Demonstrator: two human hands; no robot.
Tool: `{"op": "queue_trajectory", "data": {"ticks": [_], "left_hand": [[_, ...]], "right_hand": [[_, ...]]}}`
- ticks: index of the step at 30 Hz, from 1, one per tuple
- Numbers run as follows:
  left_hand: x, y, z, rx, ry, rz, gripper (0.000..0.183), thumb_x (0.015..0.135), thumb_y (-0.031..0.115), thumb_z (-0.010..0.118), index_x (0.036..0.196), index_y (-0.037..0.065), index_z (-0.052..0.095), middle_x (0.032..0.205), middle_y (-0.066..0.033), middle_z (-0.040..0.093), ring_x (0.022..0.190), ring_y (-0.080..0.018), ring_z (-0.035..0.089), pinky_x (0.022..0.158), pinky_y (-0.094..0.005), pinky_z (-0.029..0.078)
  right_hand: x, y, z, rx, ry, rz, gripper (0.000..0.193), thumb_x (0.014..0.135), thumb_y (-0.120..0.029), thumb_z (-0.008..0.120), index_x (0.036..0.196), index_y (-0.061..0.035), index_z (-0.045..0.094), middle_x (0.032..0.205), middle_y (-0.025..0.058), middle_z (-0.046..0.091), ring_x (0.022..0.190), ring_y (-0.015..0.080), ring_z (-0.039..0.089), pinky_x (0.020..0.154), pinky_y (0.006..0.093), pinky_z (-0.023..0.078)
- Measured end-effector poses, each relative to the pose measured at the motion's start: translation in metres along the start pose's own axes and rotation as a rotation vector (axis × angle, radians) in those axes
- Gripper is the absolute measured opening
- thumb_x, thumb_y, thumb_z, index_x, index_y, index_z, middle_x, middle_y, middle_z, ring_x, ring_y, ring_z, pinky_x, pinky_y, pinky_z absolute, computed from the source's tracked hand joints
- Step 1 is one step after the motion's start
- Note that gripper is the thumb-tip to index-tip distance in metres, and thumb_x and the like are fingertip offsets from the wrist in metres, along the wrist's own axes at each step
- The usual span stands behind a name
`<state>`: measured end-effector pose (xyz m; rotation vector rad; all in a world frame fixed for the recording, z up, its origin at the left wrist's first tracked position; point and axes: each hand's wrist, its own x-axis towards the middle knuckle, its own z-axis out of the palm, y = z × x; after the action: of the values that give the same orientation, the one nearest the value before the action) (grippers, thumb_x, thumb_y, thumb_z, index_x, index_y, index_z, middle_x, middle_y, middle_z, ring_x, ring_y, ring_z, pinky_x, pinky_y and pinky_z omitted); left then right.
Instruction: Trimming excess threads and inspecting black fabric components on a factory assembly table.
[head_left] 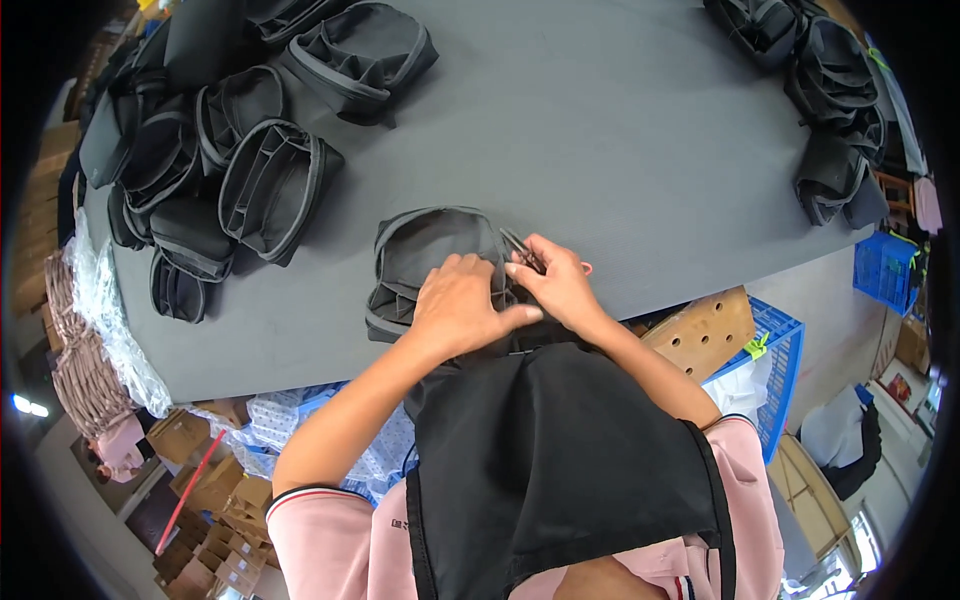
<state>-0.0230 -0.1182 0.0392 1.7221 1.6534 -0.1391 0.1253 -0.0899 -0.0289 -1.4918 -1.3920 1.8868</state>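
In front of me on the grey table lies an open black fabric case (428, 240) with grey trim round its rim and small pockets inside. My left hand (458, 305) grips its near right part, fingers curled over into the case and thumb stretched to the right. Close beside it, my right hand (557, 288) is closed round small dark snips (520, 248), whose blades point up and left along the case's right edge. A bit of pinkish red shows by the right fingers. My left fingertips are partly hidden inside the case.
More black cases (275, 190) are heaped at the table's left, and others (835, 80) sit along its right edge. Below the right edge stands a blue crate (785, 370) with a perforated brown board (705, 335). Clear plastic wrap (120, 320) hangs at the left edge.
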Motion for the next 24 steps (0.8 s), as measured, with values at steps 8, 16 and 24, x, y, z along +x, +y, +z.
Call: {"op": "queue_trajectory", "data": {"ticks": [8, 16, 24], "left_hand": [[0.011, -0.03, 0.039, -0.046, 0.183, -0.05, 0.031, 0.076, 0.023, 0.06, 0.084, -0.007, 0.057, 0.086, -0.022, 0.06, 0.085, -0.0376, 0.058, 0.077, -0.0458, 0.046], [0.016, -0.032, 0.035, -0.199, 0.203, -0.061, 0.024, 0.079, 0.022, 0.061, 0.076, -0.002, 0.059, 0.071, -0.0237, 0.059, 0.074, -0.0412, 0.058, 0.069, -0.0464, 0.044], [0.032, -0.026, 0.046, -0.347, 0.3, -0.135, 0.025, 0.079, 0.022, 0.061, 0.072, -0.002, 0.06, 0.065, -0.0224, 0.057, 0.07, -0.0405, 0.057, 0.066, -0.0451, 0.044]], "right_hand": [[0.005, 0.019, 0.007, -0.051, -0.021, -0.086, 0.02, 0.078, -0.015, 0.066, 0.083, 0.0024, 0.058, 0.067, 0.0032, 0.059, 0.063, 0.006, 0.053, 0.058, 0.0245, 0.043], [-0.027, 0.006, -0.013, -0.374, 0.192, -0.365, 0.024, 0.081, -0.017, 0.063, 0.099, -0.0022, 0.058, 0.075, 0.0083, 0.063, 0.068, 0.0196, 0.061, 0.061, 0.031, 0.046], [-0.051, -0.008, -0.028, -0.753, 0.114, -0.564, 0.024, 0.077, -0.01, 0.066, 0.099, -0.0049, 0.057, 0.089, 0.0061, 0.055, 0.063, 0.0249, 0.059, 0.054, 0.0358, 0.045]]}}
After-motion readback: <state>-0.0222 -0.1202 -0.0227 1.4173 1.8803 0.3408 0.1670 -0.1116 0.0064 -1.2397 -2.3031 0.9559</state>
